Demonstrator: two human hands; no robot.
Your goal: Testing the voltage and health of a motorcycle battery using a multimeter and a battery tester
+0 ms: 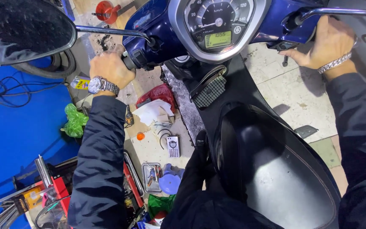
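1. Dark blue scooter (250,127), centre and right of view, long axis running from the black seat (276,169) at the lower right up to the handlebar at the top; nose pointing toward the top edge, away from the wearer.
2. Handlebar lying crosswise, slightly tilted, with a round silver-rimmed instrument cluster (217,23) in the middle: white-on-black dial above a small green-lit display.
3. Left hand (111,68) wrapped shut around the left grip (130,61), silver wristwatch on the wrist, dark sleeve below.
4. Right hand (329,42) closed over the right grip, silver chain bracelet at the wrist; fingertips curled out of sight behind the bar.
5. Black mirror (22,29) on a chrome stem at the upper left, cut by the frame's edge.
6. Checkered pouch (210,91) hanging under the cluster, above a patterned footboard mat.
7. Front wheel and headlamp hidden beneath the bodywork; right grip itself covered by the hand; rear of the seat cut off below.
8. Left of the scooter, floor clutter: green bag (75,121), red cloth (157,95), small metal tray (152,177) of tools, contents hard to tell.
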